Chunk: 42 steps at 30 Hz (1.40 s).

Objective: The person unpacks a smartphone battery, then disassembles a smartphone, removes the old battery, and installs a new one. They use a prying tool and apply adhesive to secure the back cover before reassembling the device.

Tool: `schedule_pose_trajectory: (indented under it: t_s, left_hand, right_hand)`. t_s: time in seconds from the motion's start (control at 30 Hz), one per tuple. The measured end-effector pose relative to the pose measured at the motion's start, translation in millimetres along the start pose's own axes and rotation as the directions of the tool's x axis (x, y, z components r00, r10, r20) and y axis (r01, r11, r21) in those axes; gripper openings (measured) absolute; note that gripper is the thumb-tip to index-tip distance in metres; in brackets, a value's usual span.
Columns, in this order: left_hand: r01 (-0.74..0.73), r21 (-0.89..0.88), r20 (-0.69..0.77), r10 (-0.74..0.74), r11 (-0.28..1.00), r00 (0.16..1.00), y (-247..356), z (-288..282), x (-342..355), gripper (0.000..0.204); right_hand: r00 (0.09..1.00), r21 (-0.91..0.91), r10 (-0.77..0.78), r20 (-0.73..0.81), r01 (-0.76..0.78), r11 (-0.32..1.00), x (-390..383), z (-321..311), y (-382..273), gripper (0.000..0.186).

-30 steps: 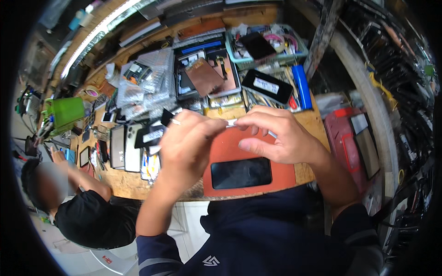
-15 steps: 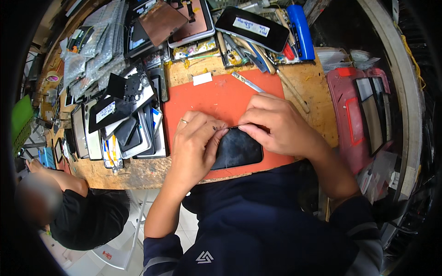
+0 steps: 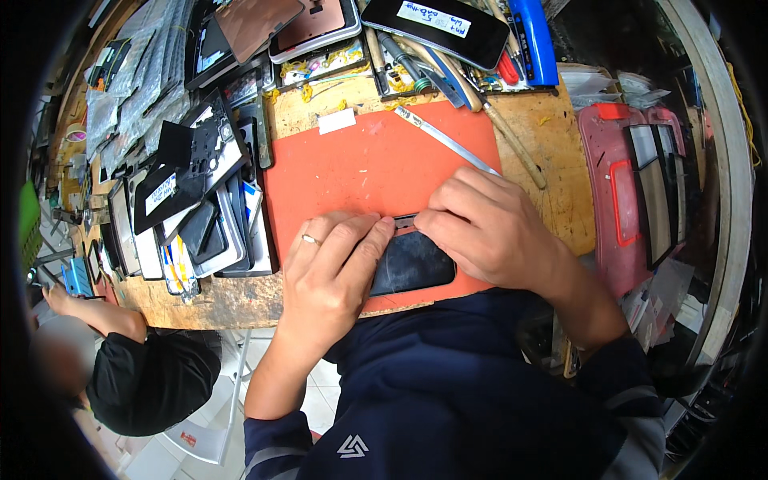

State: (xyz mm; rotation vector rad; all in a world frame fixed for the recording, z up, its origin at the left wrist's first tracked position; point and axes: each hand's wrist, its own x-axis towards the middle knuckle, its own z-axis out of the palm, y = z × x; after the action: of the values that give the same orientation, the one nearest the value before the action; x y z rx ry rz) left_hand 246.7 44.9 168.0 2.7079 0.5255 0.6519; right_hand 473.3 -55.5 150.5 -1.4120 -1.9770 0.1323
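A black smartphone (image 3: 412,268) lies screen up on an orange mat (image 3: 336,176) at the front of the workbench. My left hand (image 3: 332,272), a ring on one finger, and my right hand (image 3: 488,232) meet at the phone's far edge, their fingertips closed around a narrow, dark, metallic-looking piece (image 3: 405,222). I cannot tell whether that piece is attached to the phone. My fingers partly cover both. A long thin blade (image 3: 452,144) lies diagonally on the mat beyond my right hand, and a small white rectangle (image 3: 336,122) rests at the mat's back edge.
Stacked phone parts (image 3: 188,176) and bubble-wrap pouches (image 3: 132,80) crowd the left. Tools (image 3: 516,148), a labelled phone (image 3: 436,30) and a blue cylinder (image 3: 534,44) sit at the back right. A pink case (image 3: 608,200) is right of the bench. A co-worker (image 3: 140,380) sits lower left.
A second ago my hands were raised together above the mat; they have come down to the phone's far edge, fingertips pinched there. The camera's view has also tilted down toward the bench.
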Motion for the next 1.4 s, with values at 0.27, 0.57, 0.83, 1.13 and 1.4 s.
schedule_pose_trajectory:
  t_s: [0.27, 0.57, 0.83, 1.13, 1.4]
  left_hand:
    - [0.066, -0.051, 0.007, -0.065, 0.997, 0.998, -2, 2, 2, 0.038]
    - [0.109, -0.086, 0.018, -0.108, 0.990, 0.994, -4, 4, 6, 0.030]
    - [0.116, -0.106, 0.018, -0.115, 0.988, 0.993, -5, 4, 8, 0.030]
    - [0.139, -0.144, -0.038, -0.146, 0.980, 0.989, -2, 5, 9, 0.021]
    - [0.145, -0.153, -0.026, -0.151, 0.977, 0.988, -2, 5, 7, 0.028]
  right_hand:
    - [0.998, 0.084, 0.067, 0.023, -0.069, 0.994, 6, -1, 2, 0.010]
    - [0.984, 0.229, 0.119, 0.134, -0.147, 0.962, 19, -8, 11, 0.009]
    - [0.973, 0.308, 0.144, 0.181, -0.195, 0.931, 24, -9, 15, 0.006]
    - [0.958, 0.351, 0.174, 0.227, -0.247, 0.903, 28, -6, 16, 0.006]
    - [0.955, 0.326, 0.181, 0.233, -0.252, 0.911, 29, -7, 16, 0.006]
